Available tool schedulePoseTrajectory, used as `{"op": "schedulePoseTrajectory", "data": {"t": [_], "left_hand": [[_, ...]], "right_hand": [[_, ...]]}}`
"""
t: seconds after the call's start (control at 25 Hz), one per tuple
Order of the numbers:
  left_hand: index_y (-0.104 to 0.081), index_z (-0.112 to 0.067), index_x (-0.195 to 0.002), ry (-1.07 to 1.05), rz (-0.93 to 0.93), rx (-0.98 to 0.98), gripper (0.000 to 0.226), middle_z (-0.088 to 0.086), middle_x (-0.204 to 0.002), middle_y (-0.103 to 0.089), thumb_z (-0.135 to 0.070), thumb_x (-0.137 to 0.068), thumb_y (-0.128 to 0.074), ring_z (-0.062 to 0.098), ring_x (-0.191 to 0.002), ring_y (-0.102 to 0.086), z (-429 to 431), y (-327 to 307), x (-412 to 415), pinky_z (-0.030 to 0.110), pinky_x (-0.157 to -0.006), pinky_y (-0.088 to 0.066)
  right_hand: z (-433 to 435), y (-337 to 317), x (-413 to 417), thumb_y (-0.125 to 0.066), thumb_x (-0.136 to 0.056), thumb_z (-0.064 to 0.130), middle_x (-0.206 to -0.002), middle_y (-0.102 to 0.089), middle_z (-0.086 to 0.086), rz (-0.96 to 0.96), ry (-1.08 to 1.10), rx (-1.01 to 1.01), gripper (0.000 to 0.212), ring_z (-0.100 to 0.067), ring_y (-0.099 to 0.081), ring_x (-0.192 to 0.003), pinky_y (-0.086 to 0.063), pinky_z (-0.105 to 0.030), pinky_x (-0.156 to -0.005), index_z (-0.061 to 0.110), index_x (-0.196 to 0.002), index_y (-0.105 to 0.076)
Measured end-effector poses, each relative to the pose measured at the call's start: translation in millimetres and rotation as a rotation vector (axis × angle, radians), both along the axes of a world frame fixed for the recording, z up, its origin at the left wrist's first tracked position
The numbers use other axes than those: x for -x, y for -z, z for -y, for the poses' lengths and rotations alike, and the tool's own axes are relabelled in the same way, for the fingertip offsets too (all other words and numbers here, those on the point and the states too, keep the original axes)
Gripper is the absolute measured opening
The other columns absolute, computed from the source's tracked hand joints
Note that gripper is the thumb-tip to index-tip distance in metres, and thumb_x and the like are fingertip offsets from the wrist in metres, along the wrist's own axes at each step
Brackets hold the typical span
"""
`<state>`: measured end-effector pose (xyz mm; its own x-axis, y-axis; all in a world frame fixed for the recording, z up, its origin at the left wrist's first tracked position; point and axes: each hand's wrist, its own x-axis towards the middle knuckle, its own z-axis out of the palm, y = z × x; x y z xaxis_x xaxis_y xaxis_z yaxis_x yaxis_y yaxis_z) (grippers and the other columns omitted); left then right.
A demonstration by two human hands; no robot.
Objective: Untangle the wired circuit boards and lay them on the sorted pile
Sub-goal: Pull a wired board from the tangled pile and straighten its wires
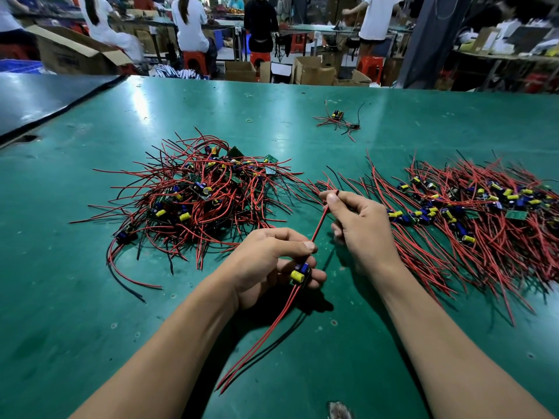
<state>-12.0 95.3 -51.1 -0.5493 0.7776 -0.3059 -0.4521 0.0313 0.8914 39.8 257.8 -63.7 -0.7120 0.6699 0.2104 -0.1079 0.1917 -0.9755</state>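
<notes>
Wire (pixel 319 224), thin and red, spans left hand (pixel 266 267) to right hand (pixel 363 228).

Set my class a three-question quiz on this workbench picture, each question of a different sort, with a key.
1. True or false: the left hand holds a circuit board.
2. Choose one. The right hand pinches: A) a red wire; B) a screwdriver; C) a pair of pliers.
3. Fill the gap: the sorted pile, its wires lying roughly parallel, is on the person's ____ side, and the tangled pile is on the other.

Key: 1 true; 2 A; 3 right.
</notes>
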Motion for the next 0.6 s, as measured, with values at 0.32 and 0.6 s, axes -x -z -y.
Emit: {"op": "schedulePoseTrajectory", "data": {"t": [0.32,0.6], "left_hand": [[-0.061,-0.001,-0.081,0.021,0.04,-0.019,0.005,0.018,-0.064,-0.06,0.0,-0.082,-0.066,0.034,-0.059,-0.067,1.9,1.4,0.0,0.034,-0.053,-0.057],[-0.063,0.0,-0.082,0.037,0.045,-0.03,0.014,0.018,-0.065,-0.06,-0.005,-0.071,-0.07,0.034,-0.059,-0.067,5.5,-1.2,0.2,0.033,-0.052,-0.057]], "right_hand": [[-5.3,-1.7,-1.5,-0.074,-0.089,0.011,-0.061,-0.062,0.008,-0.065,0.026,0.043,0.003,-0.006,-0.048,-0.047,-0.041,-0.018,-0.047,0.014,-0.087,-0.074],[-8.3,-7.2,-3.0,-0.069,-0.088,0.003,-0.075,-0.066,-0.003,-0.085,-0.153,0.333,0.009,-0.003,-0.049,-0.049,-0.042,-0.014,-0.047,0.01,-0.089,-0.074]]}}
